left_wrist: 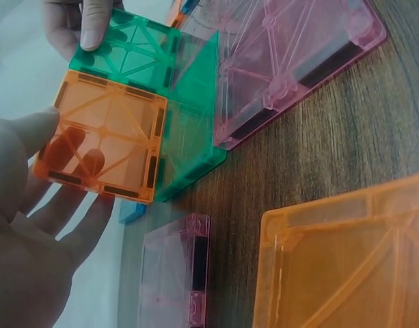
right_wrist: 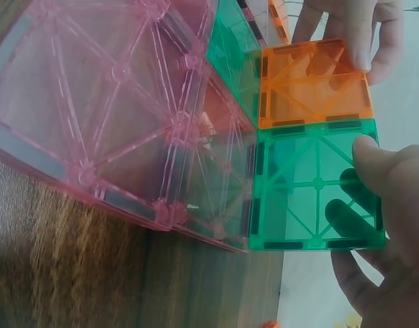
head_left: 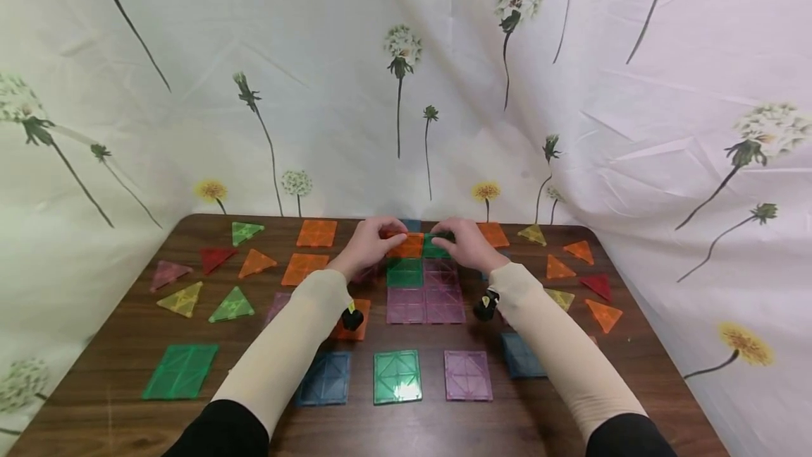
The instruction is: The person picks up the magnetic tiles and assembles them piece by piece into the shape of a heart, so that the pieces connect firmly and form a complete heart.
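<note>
My left hand pinches an orange square magnetic tile between thumb and fingers, the fingers showing through from behind. My right hand pinches a green square magnetic tile the same way. These two tiles meet side by side, raised at the far end of a block of tiles. That block has pink tiles at the near side and another green tile behind them on the left. In the right wrist view, the held tiles touch the block along one edge.
Orange squares and small triangles lie to the left, more triangles to the right. Nearer the front are blue, green and pink squares. A floral cloth hangs behind the wooden table.
</note>
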Action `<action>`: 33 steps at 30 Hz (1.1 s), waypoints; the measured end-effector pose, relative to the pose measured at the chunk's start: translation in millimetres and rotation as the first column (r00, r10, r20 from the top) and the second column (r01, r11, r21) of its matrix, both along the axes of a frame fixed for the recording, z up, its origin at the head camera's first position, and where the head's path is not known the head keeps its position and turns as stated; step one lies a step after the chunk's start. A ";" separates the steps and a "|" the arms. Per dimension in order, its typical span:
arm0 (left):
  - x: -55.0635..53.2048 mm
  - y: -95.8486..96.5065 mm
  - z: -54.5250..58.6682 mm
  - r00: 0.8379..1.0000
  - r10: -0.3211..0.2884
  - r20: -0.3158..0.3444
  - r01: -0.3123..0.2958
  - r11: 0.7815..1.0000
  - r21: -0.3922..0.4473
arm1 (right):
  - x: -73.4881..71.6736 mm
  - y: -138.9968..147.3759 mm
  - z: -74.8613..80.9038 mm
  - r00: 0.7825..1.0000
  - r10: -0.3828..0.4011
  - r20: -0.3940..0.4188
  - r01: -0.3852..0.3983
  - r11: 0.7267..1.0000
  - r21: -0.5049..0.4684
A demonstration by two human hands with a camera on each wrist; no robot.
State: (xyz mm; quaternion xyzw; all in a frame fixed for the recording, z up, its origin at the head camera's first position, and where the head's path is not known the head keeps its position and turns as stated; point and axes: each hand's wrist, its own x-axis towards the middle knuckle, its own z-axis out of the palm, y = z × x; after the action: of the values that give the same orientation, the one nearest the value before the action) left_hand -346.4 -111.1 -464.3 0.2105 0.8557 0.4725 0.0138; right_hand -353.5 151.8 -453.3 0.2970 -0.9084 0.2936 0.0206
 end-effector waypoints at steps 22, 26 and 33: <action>15.2 -62.4 11.5 0.985 -0.130 0.109 0.165 0.886 -0.433 | 4.7 8.2 0.3 0.999 0.008 0.041 -0.010 0.999 0.046; 18.3 -62.6 8.7 0.981 -0.165 0.103 0.195 0.847 -0.494 | 6.6 9.0 0.4 0.999 0.016 0.050 -0.018 0.999 0.042; 21.9 -60.9 10.4 0.985 -0.151 0.087 0.174 0.829 -0.531 | 6.5 9.9 1.0 0.998 0.002 0.063 -0.005 0.999 0.044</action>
State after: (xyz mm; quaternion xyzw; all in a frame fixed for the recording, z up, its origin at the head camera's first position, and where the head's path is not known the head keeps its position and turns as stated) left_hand -324.5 -172.0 -453.9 0.2603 0.9321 0.2155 0.1300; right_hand -347.1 161.7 -452.3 0.2895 -0.9144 0.2826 -0.0148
